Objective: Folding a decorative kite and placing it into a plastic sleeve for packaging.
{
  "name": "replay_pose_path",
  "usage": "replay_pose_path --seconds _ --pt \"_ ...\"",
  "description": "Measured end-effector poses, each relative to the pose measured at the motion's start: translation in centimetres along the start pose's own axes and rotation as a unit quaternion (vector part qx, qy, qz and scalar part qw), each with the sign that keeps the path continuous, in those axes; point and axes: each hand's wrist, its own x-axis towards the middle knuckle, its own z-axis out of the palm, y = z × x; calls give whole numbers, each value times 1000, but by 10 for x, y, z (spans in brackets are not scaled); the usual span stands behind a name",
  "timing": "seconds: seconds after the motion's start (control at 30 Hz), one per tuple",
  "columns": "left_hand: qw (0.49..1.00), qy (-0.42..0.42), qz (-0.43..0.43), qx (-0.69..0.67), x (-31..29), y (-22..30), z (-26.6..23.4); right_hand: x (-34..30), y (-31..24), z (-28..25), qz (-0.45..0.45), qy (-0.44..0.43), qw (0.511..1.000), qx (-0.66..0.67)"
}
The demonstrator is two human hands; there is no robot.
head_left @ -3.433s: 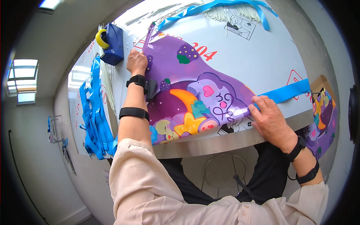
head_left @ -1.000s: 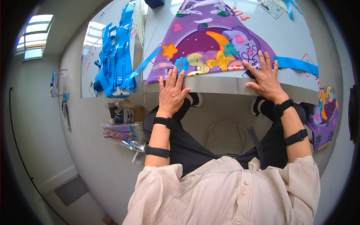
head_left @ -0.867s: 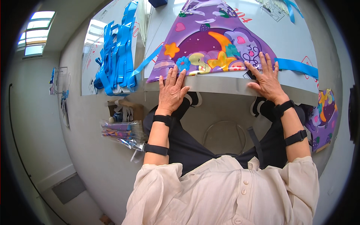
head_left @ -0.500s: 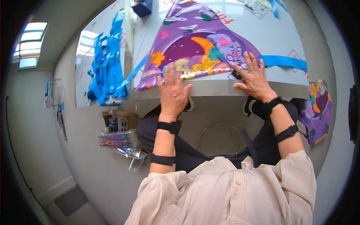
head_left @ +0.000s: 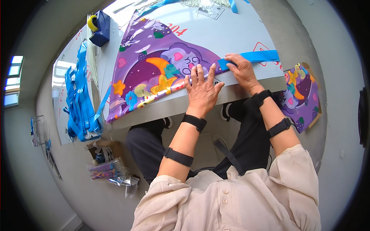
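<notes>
A glossy purple kite (head_left: 133, 82), roughly triangular and printed with a moon, stars and a cartoon animal, lies across the table. My left hand (head_left: 203, 95) rests on its near edge, fingers spread and pressing down. At the right corner my right hand (head_left: 243, 73) is closed, its thumb and fingers pinching the near end of a blue ribbon (head_left: 262, 56). That ribbon runs off to the right over the tabletop. Another blue ribbon (head_left: 102, 104) trails from the kite's left corner.
A bundle of blue ribbons (head_left: 79, 104) lies at the left, beside thin white sticks (head_left: 91, 54). Behind them stands a blue tape dispenser (head_left: 101, 30). Below the table are a cardboard box (head_left: 115, 148) with plastic-wrapped packages (head_left: 106, 169), and another purple printed sheet (head_left: 298, 106) at right.
My right hand has left the kite's surface and taken the ribbon end at its right corner. My left hand has slid right along the near edge. The whole view has turned.
</notes>
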Motion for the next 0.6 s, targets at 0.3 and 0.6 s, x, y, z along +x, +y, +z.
replay_pose_path --seconds 0.3,0.6 --pt "994 -22 1 108 13 23 -1 43 -2 -44 12 -168 938 -303" --pt "994 3 15 104 12 21 1 60 -3 -82 82 -309 913 -253"
